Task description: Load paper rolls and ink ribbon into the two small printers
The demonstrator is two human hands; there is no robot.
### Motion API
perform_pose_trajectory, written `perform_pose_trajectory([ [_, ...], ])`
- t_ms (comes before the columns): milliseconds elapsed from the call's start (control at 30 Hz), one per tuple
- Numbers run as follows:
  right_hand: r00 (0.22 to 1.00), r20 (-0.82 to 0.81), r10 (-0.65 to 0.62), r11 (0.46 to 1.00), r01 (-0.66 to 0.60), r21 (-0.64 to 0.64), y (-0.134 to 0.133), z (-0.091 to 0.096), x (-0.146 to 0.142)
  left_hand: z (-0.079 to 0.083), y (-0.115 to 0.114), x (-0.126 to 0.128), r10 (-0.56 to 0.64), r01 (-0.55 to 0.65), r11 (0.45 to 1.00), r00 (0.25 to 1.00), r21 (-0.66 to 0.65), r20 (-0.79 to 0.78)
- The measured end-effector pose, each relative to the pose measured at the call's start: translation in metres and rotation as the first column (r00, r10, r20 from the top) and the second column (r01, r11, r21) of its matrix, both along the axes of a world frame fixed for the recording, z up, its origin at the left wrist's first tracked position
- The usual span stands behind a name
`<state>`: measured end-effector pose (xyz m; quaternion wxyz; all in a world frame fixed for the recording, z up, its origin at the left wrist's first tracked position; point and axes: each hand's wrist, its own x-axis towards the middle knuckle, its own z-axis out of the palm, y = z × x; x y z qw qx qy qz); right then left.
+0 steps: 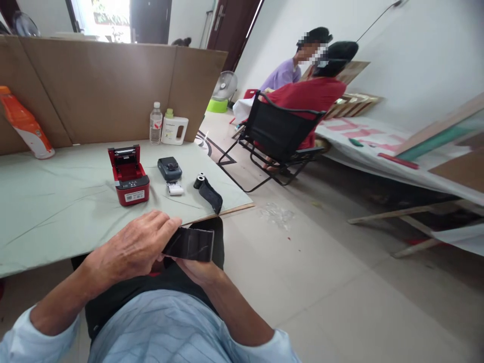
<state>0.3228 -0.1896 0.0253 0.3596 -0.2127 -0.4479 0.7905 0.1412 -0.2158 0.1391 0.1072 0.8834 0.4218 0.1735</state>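
My left hand [132,247] is closed on a black glossy strip [191,244] held over my lap, its fingers curled on the strip's left end. My right hand [196,269] lies under the strip, mostly hidden, supporting it from below. On the table ahead stand a red label printer [128,175] with its lid up, a dark grey handheld device [169,168], a small white paper roll [175,188] and a black roll with a loose tail [208,191].
The table [56,212] has a pale green cover and a cardboard screen [94,91] behind it. A water bottle [155,123], white jug [174,128] and orange bottle [24,123] stand at the back. Two people sit at right, one on a black folding chair [278,133].
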Motion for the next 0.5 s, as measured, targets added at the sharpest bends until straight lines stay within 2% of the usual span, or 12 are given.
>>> perform_pose_trajectory([
  [67, 1.000, -0.017, -0.004, 1.000, 0.004, 0.002, 0.002, -0.002, -0.001, -0.001, 0.002, -0.001, 0.002, -0.002, 1.000, 1.000, -0.001, 0.018],
  [167, 0.986, -0.163, 0.021, 0.998, -0.031, -0.057, 0.003, 0.007, -0.004, -0.016, 0.005, -0.005, 0.003, -0.004, 1.000, 0.962, 0.000, 0.272],
  [267, 0.957, -0.280, 0.068, 0.989, -0.103, -0.110, 0.001, 0.020, -0.008, -0.038, 0.004, -0.007, 0.043, -0.007, 0.998, 0.820, -0.065, 0.571],
  [333, 0.945, -0.312, 0.103, 0.982, -0.147, -0.121, -0.001, 0.025, -0.010, -0.051, 0.002, -0.006, 0.075, 0.008, 0.993, 0.711, -0.115, 0.699],
  [367, 0.942, -0.315, 0.118, 0.979, -0.163, -0.119, -0.002, 0.026, -0.010, -0.055, 0.001, -0.005, 0.087, 0.012, 0.992, 0.681, -0.129, 0.727],
  [433, 0.945, -0.303, 0.124, 0.981, -0.163, -0.106, -0.003, 0.023, -0.009, -0.056, 0.000, -0.005, 0.080, 0.016, 0.992, 0.708, -0.128, 0.702],
  [500, 0.959, -0.265, 0.096, 0.987, -0.126, -0.096, -0.003, 0.015, -0.007, -0.049, 0.000, -0.006, 0.037, 0.015, 0.996, 0.805, -0.084, 0.592],
])
